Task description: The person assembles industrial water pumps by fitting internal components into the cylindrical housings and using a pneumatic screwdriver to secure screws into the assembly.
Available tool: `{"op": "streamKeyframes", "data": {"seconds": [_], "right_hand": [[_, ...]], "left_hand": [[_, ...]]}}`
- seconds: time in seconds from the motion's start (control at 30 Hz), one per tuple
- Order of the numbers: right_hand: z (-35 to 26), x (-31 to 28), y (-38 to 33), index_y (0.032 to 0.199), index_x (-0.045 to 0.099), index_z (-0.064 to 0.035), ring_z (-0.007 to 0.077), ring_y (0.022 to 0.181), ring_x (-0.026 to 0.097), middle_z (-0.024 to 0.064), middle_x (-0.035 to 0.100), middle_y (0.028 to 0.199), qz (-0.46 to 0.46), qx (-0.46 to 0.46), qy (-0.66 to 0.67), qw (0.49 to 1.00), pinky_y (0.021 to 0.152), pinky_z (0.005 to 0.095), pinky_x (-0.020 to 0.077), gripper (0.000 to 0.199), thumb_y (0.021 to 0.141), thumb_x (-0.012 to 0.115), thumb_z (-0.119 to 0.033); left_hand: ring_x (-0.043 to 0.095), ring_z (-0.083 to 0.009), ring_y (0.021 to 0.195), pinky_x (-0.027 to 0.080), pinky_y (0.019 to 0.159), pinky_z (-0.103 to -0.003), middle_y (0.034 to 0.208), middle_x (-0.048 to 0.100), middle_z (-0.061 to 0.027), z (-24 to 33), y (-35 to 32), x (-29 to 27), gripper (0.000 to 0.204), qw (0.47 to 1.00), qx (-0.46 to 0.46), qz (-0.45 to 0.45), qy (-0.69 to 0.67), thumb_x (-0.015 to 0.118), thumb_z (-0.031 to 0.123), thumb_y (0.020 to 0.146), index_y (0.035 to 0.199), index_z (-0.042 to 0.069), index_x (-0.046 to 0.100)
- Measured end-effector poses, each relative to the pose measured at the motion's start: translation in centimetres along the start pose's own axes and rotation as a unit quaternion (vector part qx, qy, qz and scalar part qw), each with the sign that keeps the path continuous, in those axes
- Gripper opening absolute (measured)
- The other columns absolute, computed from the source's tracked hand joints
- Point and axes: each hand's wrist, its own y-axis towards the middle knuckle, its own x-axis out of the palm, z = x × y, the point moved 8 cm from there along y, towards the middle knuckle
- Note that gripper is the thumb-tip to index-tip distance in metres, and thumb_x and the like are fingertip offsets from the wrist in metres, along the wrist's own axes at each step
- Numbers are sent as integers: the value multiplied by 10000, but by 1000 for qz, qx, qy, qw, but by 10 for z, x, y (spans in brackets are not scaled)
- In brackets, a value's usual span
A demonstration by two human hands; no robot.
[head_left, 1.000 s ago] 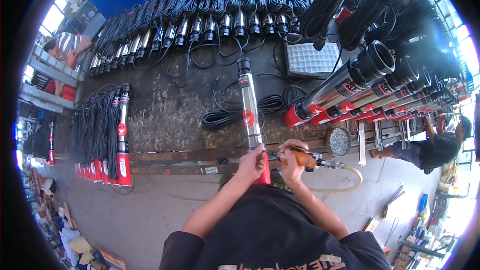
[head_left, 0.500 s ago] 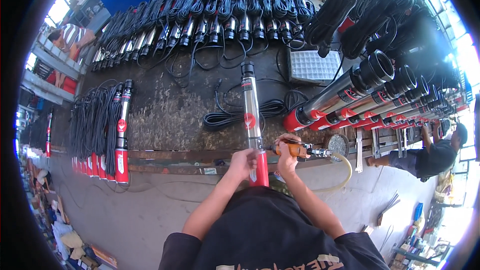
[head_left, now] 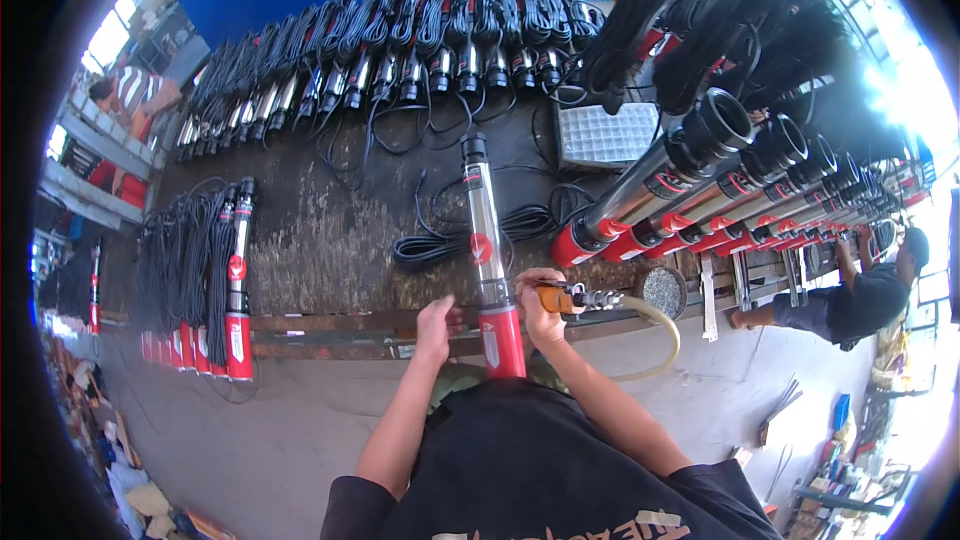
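Note:
A long submersible pump (head_left: 484,230) with a steel body, a black top and a red lower end lies across the bench edge, its red end close to my black shirt. To its left my left hand (head_left: 434,328) is off the pump, fingers slightly blurred and holding nothing. On the other side my right hand (head_left: 541,316) grips an orange air screwdriver (head_left: 562,297), fed by a pale yellow hose (head_left: 655,313). The driver's tip is beside the pump, mostly hidden by my fingers. A coiled black cable (head_left: 430,251) lies behind the pump.
Several pumps with bundled cables line the back (head_left: 400,40) and the left end (head_left: 238,270) of the worn bench (head_left: 320,240). More steel pumps (head_left: 640,200) lean at the right, near a gridded white tray (head_left: 608,135) and a bowl of small parts (head_left: 662,292). A co-worker (head_left: 860,290) stands far right.
My left hand has let go of the pump and moved left. The air screwdriver in my right hand has drawn back from the pump's side and tilted. The whole view has shifted slightly.

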Motion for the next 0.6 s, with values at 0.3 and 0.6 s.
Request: {"op": "streamKeyframes", "data": {"seconds": [0.3, 0.6], "right_hand": [[-57, -123, -12, 1077, 568, -67, 152, 890, 583, 66, 591, 952, 163, 41, -39, 985, 776, 291, 496, 228, 852, 591, -38], [-155, -377, -79, 1023, 533, -35, 144, 690, 567, 96, 591, 850, 264, -71, -116, 955, 643, 286, 496, 187, 841, 573, -29]], "left_hand": [[649, -238, 930, 529, 832, -387, 1002, 647, -122, 5, 16, 110, 534, 964, 71, -86, 241, 828, 55, 666, 1106, 0, 531], [412, -440, 1246, 338, 1044, -522, 1286, 459, -260, 39, -87, 197, 795, 649, 430, 94, 620, 824, 205, 694, 1324, -36, 403]]}}
